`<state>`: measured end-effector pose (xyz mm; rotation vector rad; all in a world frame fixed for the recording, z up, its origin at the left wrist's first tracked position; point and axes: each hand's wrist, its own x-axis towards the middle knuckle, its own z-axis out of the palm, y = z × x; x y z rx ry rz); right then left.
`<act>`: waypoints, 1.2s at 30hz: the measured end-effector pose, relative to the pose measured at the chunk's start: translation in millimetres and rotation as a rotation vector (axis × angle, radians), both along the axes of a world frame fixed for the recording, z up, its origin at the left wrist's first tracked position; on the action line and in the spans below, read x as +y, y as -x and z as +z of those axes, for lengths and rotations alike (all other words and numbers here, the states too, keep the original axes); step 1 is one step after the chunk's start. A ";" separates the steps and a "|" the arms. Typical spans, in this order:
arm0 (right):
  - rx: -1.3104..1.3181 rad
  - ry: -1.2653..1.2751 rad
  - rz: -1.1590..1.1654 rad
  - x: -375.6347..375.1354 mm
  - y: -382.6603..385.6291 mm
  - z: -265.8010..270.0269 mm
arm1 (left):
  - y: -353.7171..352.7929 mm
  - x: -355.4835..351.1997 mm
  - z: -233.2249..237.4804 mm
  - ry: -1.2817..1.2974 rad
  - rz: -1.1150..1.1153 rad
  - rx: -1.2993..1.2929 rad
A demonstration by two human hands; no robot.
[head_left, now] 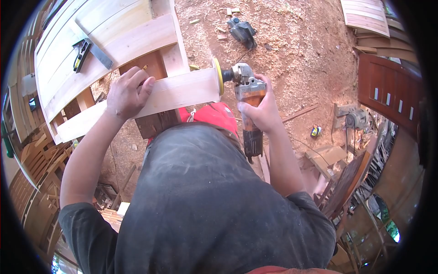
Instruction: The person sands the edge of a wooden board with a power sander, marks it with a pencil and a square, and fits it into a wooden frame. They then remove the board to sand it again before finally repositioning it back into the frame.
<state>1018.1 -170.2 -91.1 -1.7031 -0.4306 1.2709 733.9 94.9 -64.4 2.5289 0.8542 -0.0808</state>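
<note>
While the left hand [127, 93] clasps the plank [185, 91], the right hand [265, 112] encircles an angle grinder [247, 73].
End-sanding, apparently — the next pass calls for a flush sanding disc [220, 76].

Dark, dust-smudged short-sleeved shirt [196, 196], bright red lower garment [216, 115], bare forearms.

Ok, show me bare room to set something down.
The shavings-strewn ground between the dark power tool and red-brown panel; also the pale panel right of the square. Crowded: the board's end, around the sander.
</note>
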 end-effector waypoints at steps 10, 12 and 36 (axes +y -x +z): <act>-0.092 0.085 0.018 -43.6 16.9 -25.9 | -2.1 3.8 -2.4 0.001 -0.020 -0.022; 0.007 0.053 -0.044 -43.7 15.9 -24.2 | 1.3 2.1 -2.4 0.010 -0.009 -0.028; 0.012 -0.014 -0.015 -4.1 1.2 -9.6 | -2.1 -0.7 1.8 0.002 0.013 -0.023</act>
